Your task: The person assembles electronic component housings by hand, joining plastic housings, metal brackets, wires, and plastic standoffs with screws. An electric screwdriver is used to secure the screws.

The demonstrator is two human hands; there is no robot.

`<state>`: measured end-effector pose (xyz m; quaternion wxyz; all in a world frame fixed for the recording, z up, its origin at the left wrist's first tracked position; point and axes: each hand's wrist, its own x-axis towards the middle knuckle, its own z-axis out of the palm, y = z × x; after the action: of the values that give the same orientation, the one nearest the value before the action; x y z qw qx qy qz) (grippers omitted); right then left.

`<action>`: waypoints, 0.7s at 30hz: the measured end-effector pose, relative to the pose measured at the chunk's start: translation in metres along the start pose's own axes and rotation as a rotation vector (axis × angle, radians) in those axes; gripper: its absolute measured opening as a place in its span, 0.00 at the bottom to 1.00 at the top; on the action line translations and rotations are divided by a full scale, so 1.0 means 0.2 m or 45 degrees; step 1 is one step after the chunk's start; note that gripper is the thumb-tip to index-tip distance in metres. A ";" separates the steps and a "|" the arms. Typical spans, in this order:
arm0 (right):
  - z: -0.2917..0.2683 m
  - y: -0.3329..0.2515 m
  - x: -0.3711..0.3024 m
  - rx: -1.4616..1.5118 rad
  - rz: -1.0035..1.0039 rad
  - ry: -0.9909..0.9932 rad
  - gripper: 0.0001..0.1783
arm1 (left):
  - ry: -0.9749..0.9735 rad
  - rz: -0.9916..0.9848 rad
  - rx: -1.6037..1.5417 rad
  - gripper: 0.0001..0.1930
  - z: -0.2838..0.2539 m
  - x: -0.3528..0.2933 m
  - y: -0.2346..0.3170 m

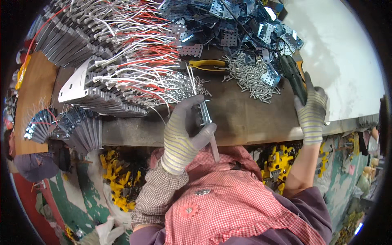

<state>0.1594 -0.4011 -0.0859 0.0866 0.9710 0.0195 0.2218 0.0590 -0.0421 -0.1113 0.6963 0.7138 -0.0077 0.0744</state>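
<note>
My left hand (181,132), in a striped grey glove, grips a narrow metal piece (206,113) between thumb and fingers. White wires rise from its top end, and a flat grey strip extends below the thumb. To the right, my gloved right hand (312,107) is closed around the lower end of a black power screwdriver (292,73), which lies tilted across the bench edge of the parts heap. A loose pile of small silver screws (253,77) sits between the hands. Just beyond the left hand lie many small nuts (185,85).
Rows of grey metal parts with white and red wires (122,77) fill the bench's left. Yellow-handled pliers (207,64) lie beyond the nuts. Blue-filmed perforated plates (228,24) are heaped at the back. A white board (347,61) covers the right; yellow-black parts (279,163) hang below.
</note>
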 end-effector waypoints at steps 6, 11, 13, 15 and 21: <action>0.11 0.05 -0.03 0.811 0.132 -0.243 0.44 | -0.025 -0.001 -0.001 0.33 -0.01 0.00 -0.01; 0.06 -0.24 -0.11 3.068 0.435 -0.410 0.33 | -0.041 -0.060 0.030 0.34 -0.01 -0.02 -0.02; 0.04 -0.45 -0.12 3.135 0.522 -0.374 0.26 | -0.045 0.032 -0.013 0.38 -0.02 -0.01 -0.04; 0.12 -0.57 -0.14 3.853 0.620 -0.438 0.21 | -0.063 0.049 -0.034 0.38 -0.02 -0.01 -0.06; 0.13 -0.68 -0.16 4.010 0.952 -0.176 0.18 | -0.052 0.069 0.003 0.39 0.00 -0.01 -0.06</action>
<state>0.1421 -0.2746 -0.1458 0.9973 -0.0502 0.0130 0.0513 0.0587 -0.0415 -0.1241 0.6930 0.7155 -0.0412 0.0784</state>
